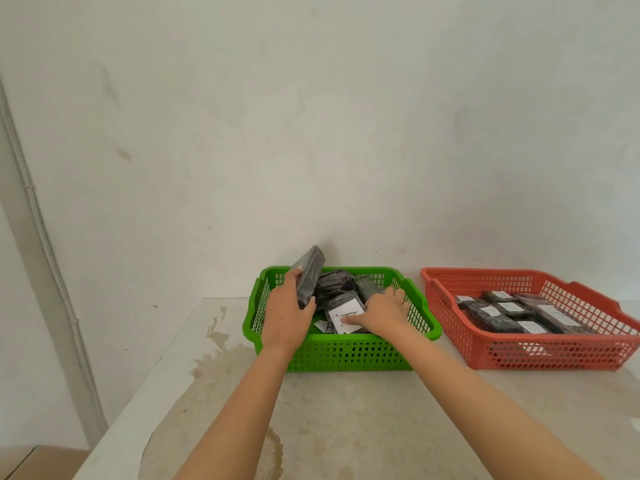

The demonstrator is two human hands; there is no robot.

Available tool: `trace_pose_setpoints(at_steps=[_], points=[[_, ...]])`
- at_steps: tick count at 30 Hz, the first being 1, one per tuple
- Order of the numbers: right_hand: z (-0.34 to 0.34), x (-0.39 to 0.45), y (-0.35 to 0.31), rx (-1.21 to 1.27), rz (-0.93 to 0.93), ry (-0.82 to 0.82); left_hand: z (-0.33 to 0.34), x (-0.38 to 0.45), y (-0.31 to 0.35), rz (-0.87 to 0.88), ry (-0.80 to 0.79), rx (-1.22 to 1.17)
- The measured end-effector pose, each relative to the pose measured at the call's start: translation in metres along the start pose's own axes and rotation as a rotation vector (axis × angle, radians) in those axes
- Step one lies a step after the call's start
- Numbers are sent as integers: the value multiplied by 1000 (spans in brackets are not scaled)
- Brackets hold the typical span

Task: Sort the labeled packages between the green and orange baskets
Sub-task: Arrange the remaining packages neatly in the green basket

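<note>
A green basket (346, 355) stands on the table, left of an orange basket (540, 355). My left hand (285, 315) grips a dark wrapped package (310, 275), held tilted on end above the green basket's left side. My right hand (382, 311) rests inside the green basket, thumb pressed on the white label of a flat dark package (343, 311). More dark packages (337, 282) lie piled at the back of the green basket. Several dark packages with white labels (512, 315) lie flat in the orange basket.
The baskets sit on a pale, stained table (311, 410) against a white wall. The table's left edge runs diagonally from the green basket down to the lower left. A white pipe (45, 237) runs down the wall at the left. A cardboard box corner (38, 462) shows at the bottom left.
</note>
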State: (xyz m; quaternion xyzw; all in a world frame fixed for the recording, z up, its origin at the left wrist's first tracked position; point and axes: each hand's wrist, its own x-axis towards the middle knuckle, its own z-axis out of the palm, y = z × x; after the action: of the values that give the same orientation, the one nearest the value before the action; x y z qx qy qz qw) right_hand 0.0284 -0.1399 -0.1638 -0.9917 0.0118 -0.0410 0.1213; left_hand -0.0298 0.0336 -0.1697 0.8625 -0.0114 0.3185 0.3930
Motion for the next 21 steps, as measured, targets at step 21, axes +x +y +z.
trace_pose_setpoints(at_steps=[21], points=[[-32, 17, 12, 208, 113, -122, 8, 7, -9, 59, -338, 170]])
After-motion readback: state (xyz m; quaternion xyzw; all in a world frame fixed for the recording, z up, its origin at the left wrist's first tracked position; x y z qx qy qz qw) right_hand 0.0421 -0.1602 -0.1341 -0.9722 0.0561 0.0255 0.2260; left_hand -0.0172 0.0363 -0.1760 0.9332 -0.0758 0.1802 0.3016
